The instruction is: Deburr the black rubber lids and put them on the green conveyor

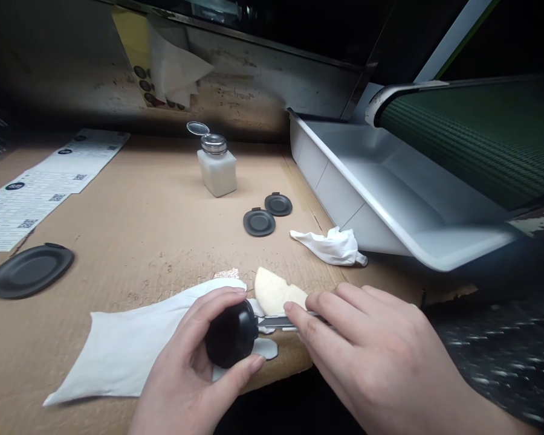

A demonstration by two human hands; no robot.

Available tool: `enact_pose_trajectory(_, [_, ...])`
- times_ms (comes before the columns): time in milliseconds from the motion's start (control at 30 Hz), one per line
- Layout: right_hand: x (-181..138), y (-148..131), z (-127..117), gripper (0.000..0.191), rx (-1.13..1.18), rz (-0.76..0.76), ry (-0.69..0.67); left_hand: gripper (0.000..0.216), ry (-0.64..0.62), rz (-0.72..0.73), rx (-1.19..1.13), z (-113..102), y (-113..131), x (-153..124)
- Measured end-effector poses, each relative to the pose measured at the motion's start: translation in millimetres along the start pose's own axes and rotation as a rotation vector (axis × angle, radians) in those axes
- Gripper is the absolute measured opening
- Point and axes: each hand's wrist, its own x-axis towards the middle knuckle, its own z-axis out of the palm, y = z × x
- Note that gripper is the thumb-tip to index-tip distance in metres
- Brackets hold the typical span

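Observation:
My left hand (194,362) is closed round a small black rounded part (230,334) at the near edge of the cardboard-covered bench. My right hand (372,344) pinches a thin metal tool, like tweezers (274,322), whose tip touches the black part. Both hands work over a white cloth (127,350) spread on the bench. A pale cream pad (274,290) lies just behind the tool.
Two small black round lids (259,222) (278,204) and a crumpled white cloth (333,244) lie mid-bench. A white liquid dispenser bottle (217,166) stands behind. A larger black lid (27,270) and printed label sheets (36,187) are left. A white tray (390,199) and green conveyor belt (480,133) are right.

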Motion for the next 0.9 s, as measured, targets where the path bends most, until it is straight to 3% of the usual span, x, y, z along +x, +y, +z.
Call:
enact_pose_trajectory(433, [2.7, 0.4, -3.1, 0.022, 0.028, -0.011, -0.026, 0.041, -0.010, -0.026, -0.023, -0.5, -0.5, -1.7])
enact_pose_trajectory(700, [-4.9, 15.9, 4.3, 0.019, 0.449, 0.317, -0.208, 0.044, -0.008, -0.020, -0.035, -2.2, -2.3, -0.2])
enact_pose_trajectory(800, [-9.3, 22.1, 10.1, 0.021, 0.454, 0.394, -0.217, 0.043, -0.002, -0.018, -0.038, -2.6, -2.5, -0.2])
enact_pose_trajectory(900, [-11.4, 21.8, 14.6, 0.021, 0.384, 0.350, -0.188, 0.043, 0.011, -0.027, -0.063, -2.4, -2.4, -0.8])
